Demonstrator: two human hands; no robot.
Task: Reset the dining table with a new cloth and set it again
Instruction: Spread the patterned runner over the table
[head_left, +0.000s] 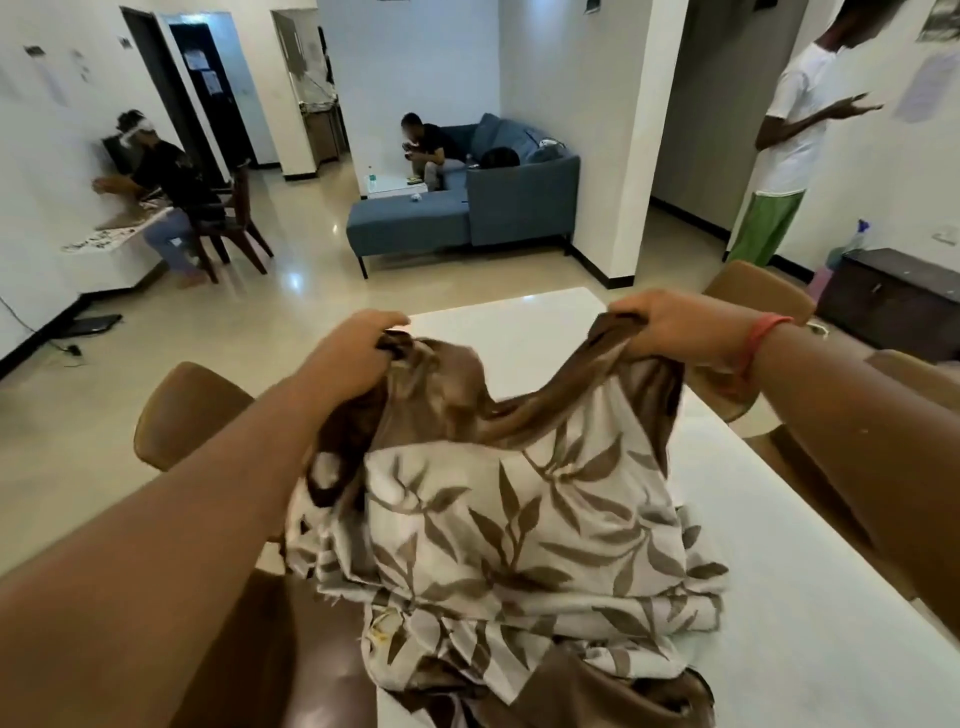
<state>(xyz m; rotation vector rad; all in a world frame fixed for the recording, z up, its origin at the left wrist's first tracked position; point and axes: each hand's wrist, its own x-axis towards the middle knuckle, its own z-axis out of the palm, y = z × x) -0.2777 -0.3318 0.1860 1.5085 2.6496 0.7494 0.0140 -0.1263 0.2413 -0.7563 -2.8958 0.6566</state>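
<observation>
Leaf-print cloth (519, 519) held up by its dark brown border, bulk heaped on the near end of the white worktop (524, 332). Likely finding an edge to spread it; far half of the top is bare, nothing set yet.

Left hand (358, 345) and right hand (660, 325), both fisted on bunched border, knuckles up, arms stretched forward, apart at roughly shoulder width. Red thread (761, 338) on right wrist. Brown chairs (192, 410) flank the worktop.
</observation>
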